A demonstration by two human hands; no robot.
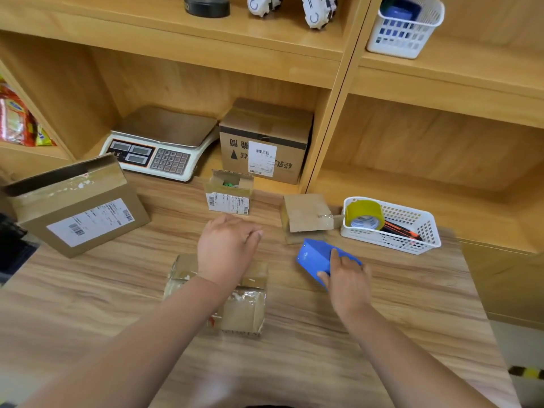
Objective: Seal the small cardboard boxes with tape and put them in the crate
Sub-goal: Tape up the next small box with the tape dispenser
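Observation:
A small cardboard box (pixel 244 307) with clear tape on it sits near the table's front, partly under my left forearm. My left hand (pixel 226 248) hovers above its far edge, fingers loosely curled, holding nothing. My right hand (pixel 347 278) grips a blue tape dispenser (pixel 316 256) lying on the table to the box's right. Two more small boxes stand farther back: one with open flaps and a label (pixel 229 195), one with a loose flap (pixel 306 216). A yellow tape roll (pixel 365 214) lies in a white basket (pixel 412 245).
A larger labelled box (pixel 79 213) leans at the left. A scale (pixel 159 142) and a brown carton (pixel 265 142) sit in the shelf behind. The wooden table (pixel 382 334) ends at the right; another white basket (pixel 404 28) stands on an upper shelf.

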